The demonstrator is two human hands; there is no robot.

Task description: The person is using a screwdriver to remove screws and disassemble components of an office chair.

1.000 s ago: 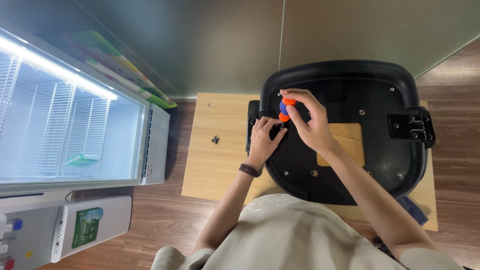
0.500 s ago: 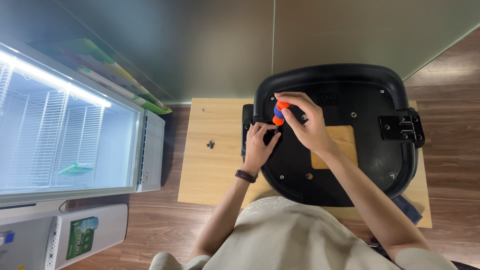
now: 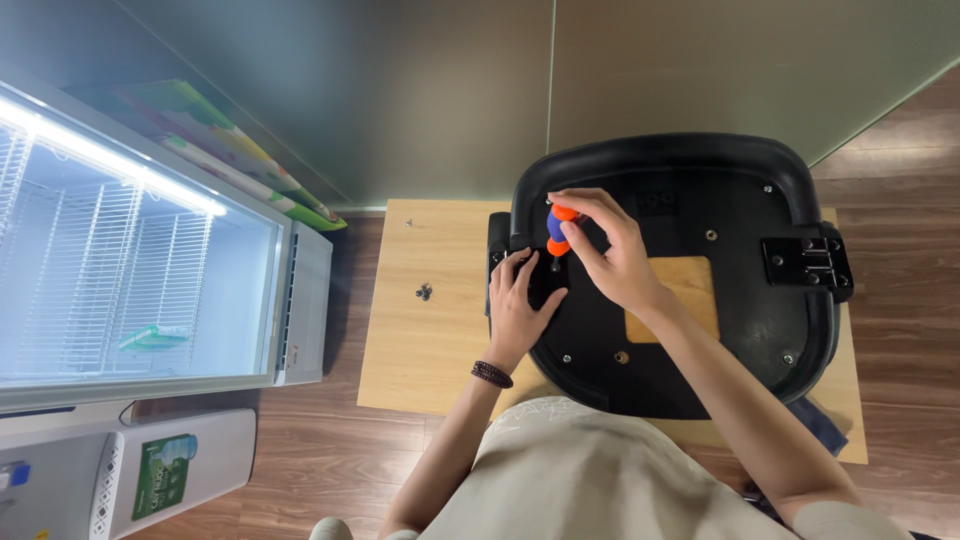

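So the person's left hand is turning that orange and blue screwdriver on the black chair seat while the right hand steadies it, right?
Not quite: the head view shows the right hand gripping the orange and blue screwdriver, while the left hand lies flat on the black chair seat, steadying it.

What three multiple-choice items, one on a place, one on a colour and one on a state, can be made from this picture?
1. Where does the black seat shell lie?
A. on the wooden table
B. on the floor
C. inside the fridge

2. What colours has the screwdriver handle?
A. green and white
B. orange and blue
C. all black

3. How does the left hand lie?
A. raised in the air
B. inside a pocket
C. flat on the seat shell

Answers: 1 A, the shell rests on the tabletop. 2 B, the handle in the right hand shows both. 3 C, palm down beside the tool.
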